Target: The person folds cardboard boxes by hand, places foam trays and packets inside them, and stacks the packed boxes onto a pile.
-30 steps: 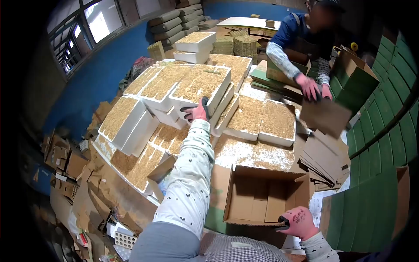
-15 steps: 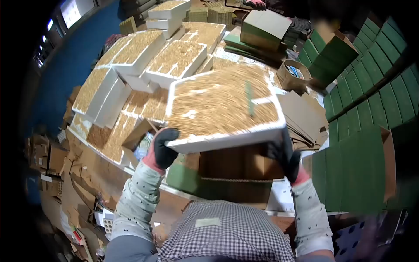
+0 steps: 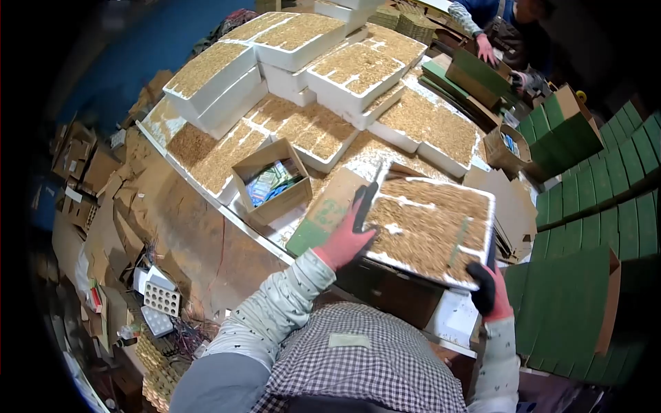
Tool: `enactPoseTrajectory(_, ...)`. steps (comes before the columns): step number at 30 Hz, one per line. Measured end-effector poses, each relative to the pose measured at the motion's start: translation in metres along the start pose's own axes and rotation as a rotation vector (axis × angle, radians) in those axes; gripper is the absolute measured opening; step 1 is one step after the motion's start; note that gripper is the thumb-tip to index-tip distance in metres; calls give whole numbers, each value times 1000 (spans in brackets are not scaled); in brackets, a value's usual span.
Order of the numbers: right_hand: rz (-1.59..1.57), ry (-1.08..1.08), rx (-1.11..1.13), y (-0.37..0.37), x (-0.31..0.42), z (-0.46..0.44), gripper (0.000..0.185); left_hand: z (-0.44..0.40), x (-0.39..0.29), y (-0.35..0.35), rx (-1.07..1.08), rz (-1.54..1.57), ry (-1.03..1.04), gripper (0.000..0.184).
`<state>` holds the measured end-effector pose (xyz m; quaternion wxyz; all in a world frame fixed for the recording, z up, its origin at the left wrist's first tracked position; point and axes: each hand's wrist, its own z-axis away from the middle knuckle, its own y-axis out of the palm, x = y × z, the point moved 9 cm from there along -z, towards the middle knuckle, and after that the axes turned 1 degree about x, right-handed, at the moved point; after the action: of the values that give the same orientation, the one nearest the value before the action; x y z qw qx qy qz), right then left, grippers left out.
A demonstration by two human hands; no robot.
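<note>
A white foam box filled with tan wood shavings lies in front of me, over or partly in a brown cardboard box whose inside is mostly hidden. At its left side is my left hand, in a pink and black glove, fingers stretched along the edge and thumb near the rim. My right hand grips the front right corner. A green strip rests on the shavings. Left of the foam box lies a green cardboard flap.
Several shavings-filled foam boxes are stacked at the back left. An open carton holds blue and green packets. Green boxes line the right side. A co-worker's gloved hand touches a green carton at the back. Cardboard scraps lie left.
The foam box has moved down and right in view, over the cardboard box. My left hand has shifted along its left side. The view has turned left, and a co-worker now shows at the back.
</note>
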<state>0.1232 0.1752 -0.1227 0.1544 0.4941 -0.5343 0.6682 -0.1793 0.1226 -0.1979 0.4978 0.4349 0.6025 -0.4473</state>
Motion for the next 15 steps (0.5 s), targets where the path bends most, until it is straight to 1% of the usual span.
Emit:
enactPoseTrajectory(1,-161,299,89,13,-21,-14,39,-3,-14,-8,16,-143,-43,75)
enactPoseTrajectory(2,-331,623,176,18,-53,-10,52,-7,-15,-10,93,-271,-155,75)
enactPoseTrajectory(3,-198,507,209,17,-39,-18,61,-5,-5,-8,125,-118,-168,75)
enactPoseTrajectory(4,-58,390,242,22,-22,-26,70,-6,-4,-9,145,-66,-183,74)
enactPoseTrajectory(5,286,350,250,21,-15,-27,77,-6,-4,-10,164,-14,-199,74)
enactPoseTrajectory(6,627,318,265,22,-7,-27,84,-1,-22,-19,163,-12,-127,72)
enactPoseTrajectory(7,700,268,296,33,-1,-31,77,4,-40,-28,163,-10,-56,70)
enactPoseTrajectory(8,775,219,327,45,1,-35,70,9,-28,-50,99,34,-315,65)
enactPoseTrajectory(9,904,288,314,57,-17,-37,60,1,-32,-85,13,-100,-279,60)
enactPoseTrajectory(10,1025,359,307,70,-37,-41,51,-8,-36,-128,-198,-435,-41,56)
enactPoseTrajectory(11,1007,391,330,80,-44,-48,38,-22,1,-180,-283,-599,34,53)
enactPoseTrajectory(12,1065,371,383,95,-57,-53,30,-27,62,-238,-312,-997,-91,52)
enactPoseTrajectory(13,1121,348,436,104,-53,-60,23,-33,68,-235,-195,-1213,-351,52)
enactPoseTrajectory(14,1251,271,516,111,-48,-62,19,-32,69,-235,-81,-1422,-619,53)
enactPoseTrajectory(15,1202,240,783,116,-56,-54,22,-35,99,-241,-29,-1556,-568,53)
